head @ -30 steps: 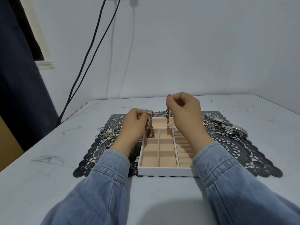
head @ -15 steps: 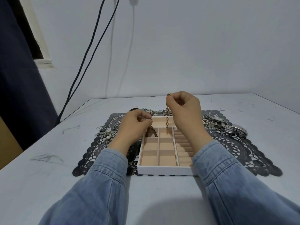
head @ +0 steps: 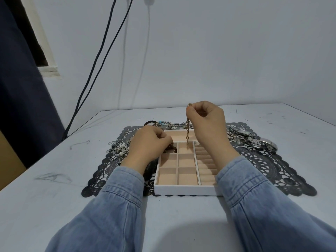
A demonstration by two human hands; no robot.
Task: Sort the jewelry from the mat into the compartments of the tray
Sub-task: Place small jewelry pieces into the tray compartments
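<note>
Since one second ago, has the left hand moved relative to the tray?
Yes. The left hand has come down toward the tray, laying the dark bracelet it holds into the farthest small compartment of the left column.

The thin gold-coloured metal link chain (head: 187,131) gleams, as do the polished silver-coloured metal wristwatches (head: 261,142) on the matt dark grey lace-cut mat (head: 272,171). The white rectangular tray (head: 181,191) has smooth matt walls and a soft, velvety peach lining; the dark brown bead bracelet (head: 171,149) looks smooth, and the pale table (head: 54,206) is matt and scuffed.
</note>
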